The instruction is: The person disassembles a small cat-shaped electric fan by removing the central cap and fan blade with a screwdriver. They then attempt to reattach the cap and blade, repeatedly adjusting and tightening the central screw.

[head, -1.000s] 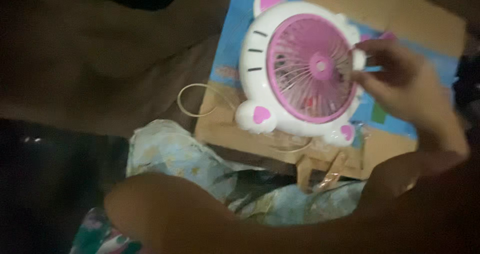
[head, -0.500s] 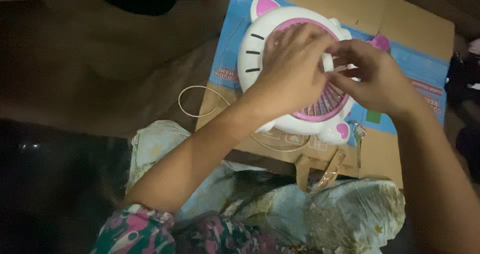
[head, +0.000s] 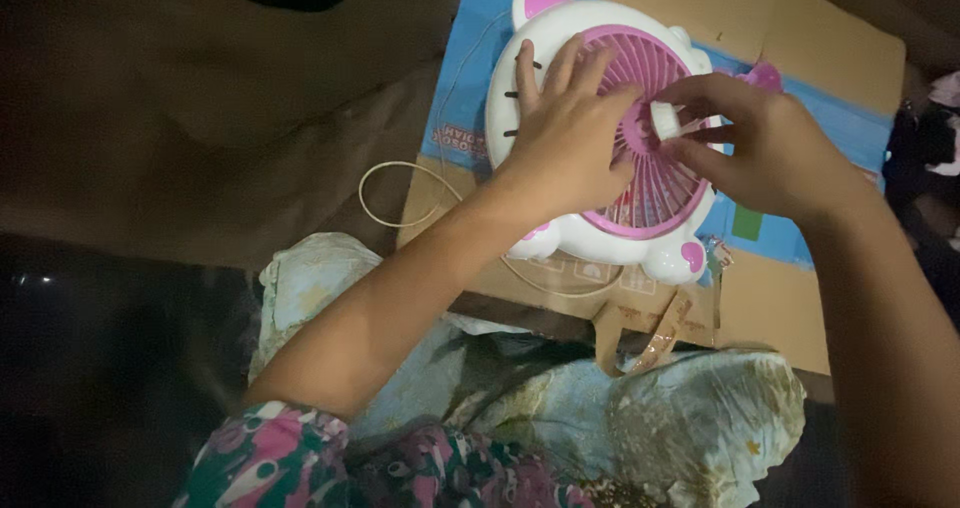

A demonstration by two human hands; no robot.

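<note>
A white cat-shaped fan (head: pixel 640 238) with a pink round grille (head: pixel 655 183) lies face up on a flattened cardboard box (head: pixel 770 308). My left hand (head: pixel 565 138) rests flat on the fan's left side, fingers spread over the white rim and the grille. My right hand (head: pixel 755 148) comes in from the right, and its thumb and fingers pinch a small white round piece (head: pixel 665 121) by the pink hub (head: pixel 633 128).
A thin loop of cord (head: pixel 400 193) lies left of the cardboard. Pale patterned cloth (head: pixel 560 398) covers my lap below. A brown surface (head: pixel 230 118) spreads to the left; it is dark beyond.
One second ago only my right hand was at the grille. My left hand came onto the fan and now lies flatter, more to the left. The right hand keeps pinching near the hub.
</note>
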